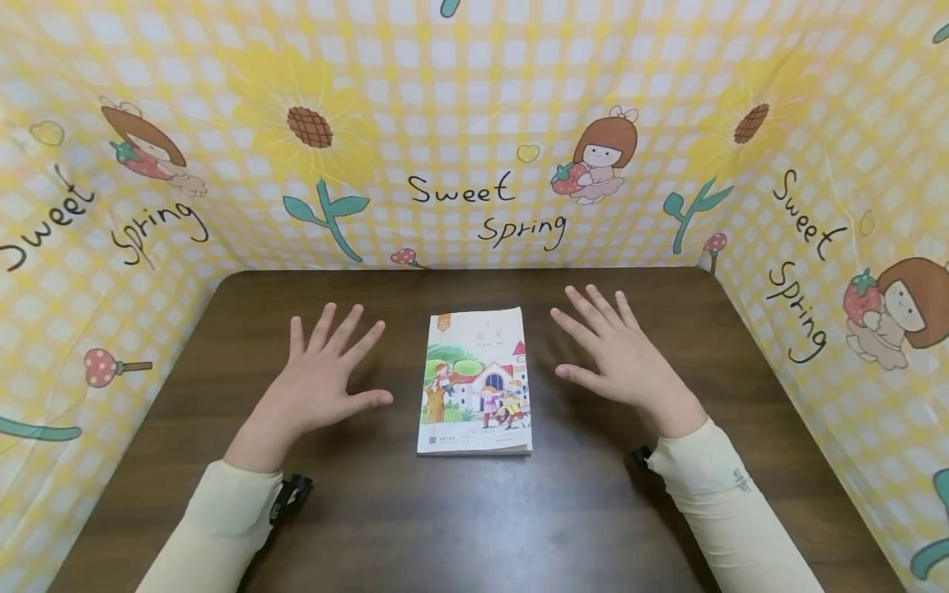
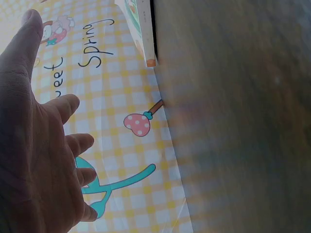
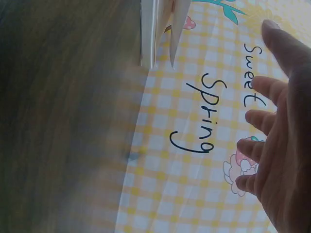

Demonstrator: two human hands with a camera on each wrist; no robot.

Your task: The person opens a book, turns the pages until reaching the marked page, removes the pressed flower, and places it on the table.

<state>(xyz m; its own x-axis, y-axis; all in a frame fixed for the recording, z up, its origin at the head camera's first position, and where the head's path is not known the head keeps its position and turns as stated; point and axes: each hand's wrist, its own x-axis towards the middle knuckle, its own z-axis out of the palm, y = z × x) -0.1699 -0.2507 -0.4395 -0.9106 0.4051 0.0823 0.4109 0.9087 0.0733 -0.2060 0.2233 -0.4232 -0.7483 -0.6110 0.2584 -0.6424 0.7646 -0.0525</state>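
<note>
A paperback book with an illustrated cover of children, a tree and a house lies closed on the dark wooden table. To its left, my left hand is spread palm down with straight fingers, apart from the book. My right hand is spread the same way on the book's other side and holds nothing. Seen edge-on in the left wrist view, the book is beyond the thumb. In the right wrist view the cover of the book lifts slightly at a corner.
A yellow checked cloth with sunflowers and "Sweet Spring" lettering rises behind the table and along both sides. Black straps circle the wrists by the pale sleeves.
</note>
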